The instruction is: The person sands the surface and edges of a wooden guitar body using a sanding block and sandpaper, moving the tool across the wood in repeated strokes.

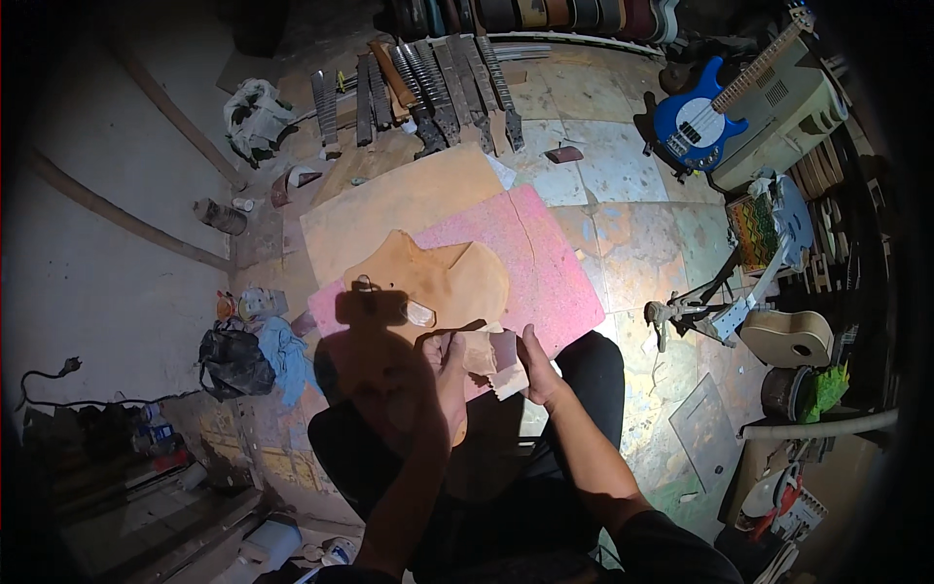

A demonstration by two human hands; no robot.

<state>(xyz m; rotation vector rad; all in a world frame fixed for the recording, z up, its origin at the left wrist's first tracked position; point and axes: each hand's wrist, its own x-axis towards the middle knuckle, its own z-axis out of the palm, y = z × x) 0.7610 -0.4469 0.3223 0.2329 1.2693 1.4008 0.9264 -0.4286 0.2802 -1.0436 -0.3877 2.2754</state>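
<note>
Above my lap, both hands hold a folded piece of tan sandpaper (478,353) with a torn, jagged lower edge and a darker brown face. My left hand (446,358) grips its left side between thumb and fingers. On the right side, my right hand (538,368) pinches the edge with the thumb up. Just beyond them lies a bare wooden guitar body (443,277), flat, with a pale cut-out near its middle. The shadow of my head and arms darkens its near left part.
Under the guitar body are a pink speckled board (555,258) and a tan board (389,200). Several guitar necks (457,88) lie at the back. A blue bass guitar (696,127) leans back right. An acoustic guitar body (788,338) and a grey panel (705,433) are at right.
</note>
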